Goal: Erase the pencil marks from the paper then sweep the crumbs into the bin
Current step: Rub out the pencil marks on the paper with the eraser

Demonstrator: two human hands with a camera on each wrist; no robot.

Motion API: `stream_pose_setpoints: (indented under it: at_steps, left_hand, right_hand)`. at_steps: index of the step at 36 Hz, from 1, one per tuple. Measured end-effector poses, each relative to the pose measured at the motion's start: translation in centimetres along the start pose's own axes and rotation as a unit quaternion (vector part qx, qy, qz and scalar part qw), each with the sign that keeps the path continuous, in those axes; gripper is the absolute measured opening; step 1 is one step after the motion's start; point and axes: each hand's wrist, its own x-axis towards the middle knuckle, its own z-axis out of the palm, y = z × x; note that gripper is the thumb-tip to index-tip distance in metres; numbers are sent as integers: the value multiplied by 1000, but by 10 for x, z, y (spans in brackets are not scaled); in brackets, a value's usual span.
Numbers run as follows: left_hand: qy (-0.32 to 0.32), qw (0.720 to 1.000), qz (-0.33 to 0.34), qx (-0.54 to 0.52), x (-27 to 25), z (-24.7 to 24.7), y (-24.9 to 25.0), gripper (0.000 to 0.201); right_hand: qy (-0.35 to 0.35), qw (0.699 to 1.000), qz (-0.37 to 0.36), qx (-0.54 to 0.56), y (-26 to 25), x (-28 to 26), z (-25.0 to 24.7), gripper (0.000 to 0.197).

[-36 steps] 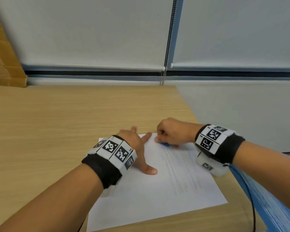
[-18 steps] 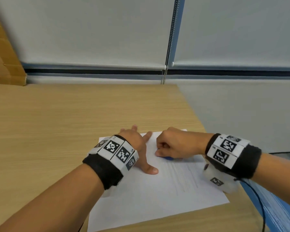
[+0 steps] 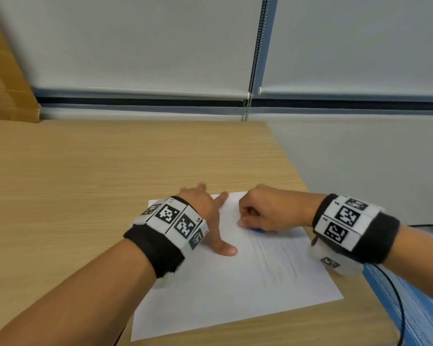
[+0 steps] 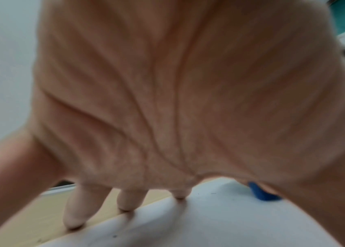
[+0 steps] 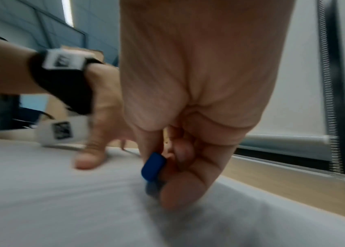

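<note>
Now we start with the broad light-wood table (image 3: 90,176), which fills the middle of the head view, with a tan cardboard box (image 3: 3,78) at the upper left and pale roller blinds (image 3: 140,41) across the top. On the table's near right corner lies the white rectangular sheet of paper (image 3: 210,290), its long axis running from the lower left of the frame up toward the centre, slightly turned.

Our left hand (image 3: 205,208) lies spread flat on the sheet's far left part, fingers straight, the outer fingers reaching past the paper's edge onto the wood and the thumb (image 3: 225,249) pressed down nearer us; it pins the sheet and grips nothing. Our right hand (image 3: 268,211) sits just right of it, curled into a fist and pinching the small blue eraser (image 5: 153,167) between thumb and fingertips, with the eraser's lower end down on the paper.

Faint grey pencil lines (image 3: 273,263) run in long strokes below and slightly right of the right hand, parallel to the sheet's long edge. So the remaining marks lie toward us from the eraser, along that axis, and the right hand is the nearer one; we judge the strokes should travel down the lines while the left keeps its hold.

A few dark crumbs (image 4: 114,236) dot the paper. No bin is in view.
</note>
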Motion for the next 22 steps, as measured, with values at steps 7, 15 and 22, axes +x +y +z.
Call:
stream_pose_setpoints:
  at_steps: [7,15,22]
  left_hand:
    - [1,1000,-2,3,0,-1,0,126]
    - [9,1000,-4,15,0,0,1,126]
    - [8,1000,-4,22,-3,-2,3,125]
  right_hand:
    - [12,1000,14,3,12,3,-12,31]
    - [-23,1000,-17,-5,1,-5,-7,33]
    - [-31,999,-28,7,-13,-12,5,31]
